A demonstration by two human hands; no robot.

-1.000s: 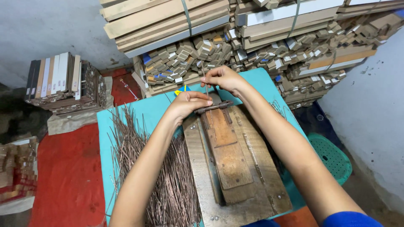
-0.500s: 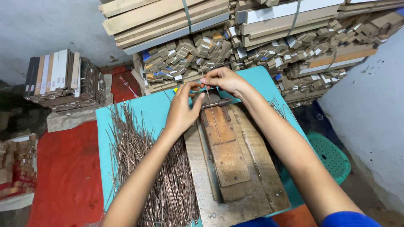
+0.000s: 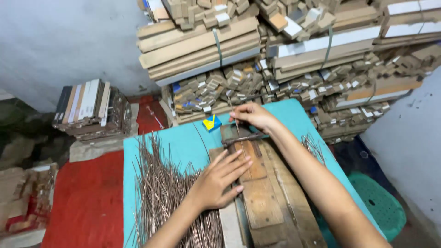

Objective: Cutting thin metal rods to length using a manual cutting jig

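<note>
Here we look down at a teal table (image 3: 183, 138) whose left edge meets a red mat (image 3: 87, 202) and whose right edge drops off toward a green plastic stool (image 3: 381, 202). Along the far edge, stacked bundles of wooden strips (image 3: 206, 43) and small wood blocks (image 3: 216, 87) crowd close, so there is little open room behind the work. The only bare teal surface lies at the far left corner and in a narrow strip on the right.

A worn wooden jig (image 3: 262, 193) lies lengthwise along the table's middle, with a dark metal bar (image 3: 243, 138) across its far end. Our right hand (image 3: 252, 117) sits over that far end, thumb and forefinger pinched narrowly on a thin stick (image 3: 236, 124) that stands nearly upright, just above the bar. Our left hand (image 3: 220, 179) rests flat with fingers spread, palm down, holding nothing; it lies partly on the jig's left edge and partly on a heap of thin brown sticks (image 3: 161, 188).

The heap fans out over the left half of the table, the sticks long, slender, dull brown and roughly parallel, reaching to the near edge. A few more sticks (image 3: 314, 147) lie to the right of the forearm. A small blue and yellow box (image 3: 212, 122) sits near the far edge, just left of the jig.
</note>
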